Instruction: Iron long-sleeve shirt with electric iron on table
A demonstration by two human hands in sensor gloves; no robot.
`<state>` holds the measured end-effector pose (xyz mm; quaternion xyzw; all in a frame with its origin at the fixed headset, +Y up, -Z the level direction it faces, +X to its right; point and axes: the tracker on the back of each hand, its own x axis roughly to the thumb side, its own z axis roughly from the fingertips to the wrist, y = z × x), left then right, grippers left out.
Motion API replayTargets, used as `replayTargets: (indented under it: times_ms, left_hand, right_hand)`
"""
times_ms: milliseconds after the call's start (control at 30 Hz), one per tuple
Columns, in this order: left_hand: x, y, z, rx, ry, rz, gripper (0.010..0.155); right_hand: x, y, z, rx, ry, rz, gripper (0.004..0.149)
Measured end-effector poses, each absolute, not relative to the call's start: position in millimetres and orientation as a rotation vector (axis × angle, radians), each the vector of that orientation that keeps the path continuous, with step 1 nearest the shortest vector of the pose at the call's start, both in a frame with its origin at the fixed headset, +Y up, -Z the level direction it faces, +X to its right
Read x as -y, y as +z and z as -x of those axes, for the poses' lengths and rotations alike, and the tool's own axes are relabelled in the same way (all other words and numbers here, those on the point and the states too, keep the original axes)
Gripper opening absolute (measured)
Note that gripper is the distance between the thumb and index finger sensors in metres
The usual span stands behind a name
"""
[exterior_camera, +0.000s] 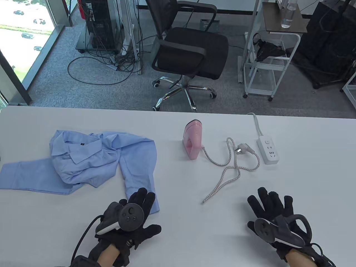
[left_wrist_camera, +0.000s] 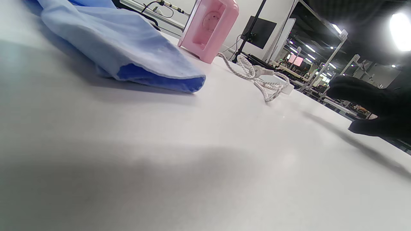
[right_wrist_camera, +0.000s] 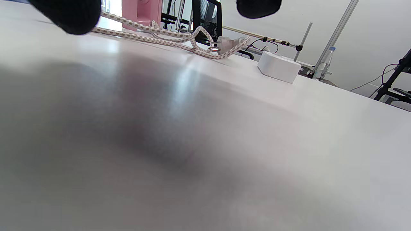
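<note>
A crumpled light blue long-sleeve shirt (exterior_camera: pixel 83 158) lies at the table's left, one sleeve cuff (left_wrist_camera: pixel 154 72) reaching toward the front. A pink electric iron (exterior_camera: pixel 192 140) stands upright mid-table; its braided cord (exterior_camera: pixel 225 172) snakes forward, and the plug (exterior_camera: pixel 244 149) lies loose beside a white power strip (exterior_camera: pixel 267 150). My left hand (exterior_camera: pixel 139 205) lies flat with its fingers on the end of that sleeve. My right hand (exterior_camera: pixel 271 207) rests flat on bare table at the right, fingers spread, holding nothing. In the right wrist view the cord (right_wrist_camera: pixel 167 35) and the strip (right_wrist_camera: pixel 277 67) lie ahead.
The white table (exterior_camera: pixel 194 222) spans the whole width. Beyond its far edge stand a black office chair (exterior_camera: pixel 192 52), a white trolley (exterior_camera: pixel 267 61) and a rack with cables (exterior_camera: pixel 103 30). The power strip's lead (exterior_camera: pixel 257 123) runs off the far edge.
</note>
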<state>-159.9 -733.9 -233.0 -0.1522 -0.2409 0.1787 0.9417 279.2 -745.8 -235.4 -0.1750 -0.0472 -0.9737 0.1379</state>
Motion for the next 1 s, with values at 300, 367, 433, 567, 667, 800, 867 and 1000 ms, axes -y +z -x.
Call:
replayTargets:
  times_ms: [300, 367, 433, 567, 667, 800, 867, 1000]
  left_hand:
    - [738, -240, 173, 0.427, 0.359, 0.321, 0.106]
    - [738, -241, 177, 0.416, 0.361, 0.319, 0.106]
    - [738, -242, 180, 0.408, 0.372, 0.315, 0.106]
    - [738, -244, 182, 0.414, 0.393, 0.326, 0.106]
    - [738, -243, 181, 0.424, 0.400, 0.336, 0.106]
    - [742, -242, 179, 0.439, 0.421, 0.344, 0.106]
    - [743, -240, 176, 0.445, 0.412, 0.353, 0.106]
    - [740, -239, 174, 0.462, 0.409, 0.341, 0.105]
  right_hand:
    - [740, -233, -272, 0.094, -2.819, 0.509, 0.083]
    - [738, -239, -271, 0.076, -2.845, 0.487, 0.082]
    - [735, -249, -270, 0.053, -2.872, 0.445, 0.082]
    - [723, -283, -269, 0.001, -2.872, 0.301, 0.080]
    - [712, -326, -272, -0.009, -2.981, 0.081, 0.077]
    - [707, -383, -283, 0.027, -3.229, -0.246, 0.072]
    - [708, -407, -286, 0.033, -3.291, -0.360, 0.069]
    - [705, -439, -277, 0.029, -3.220, -0.383, 0.064]
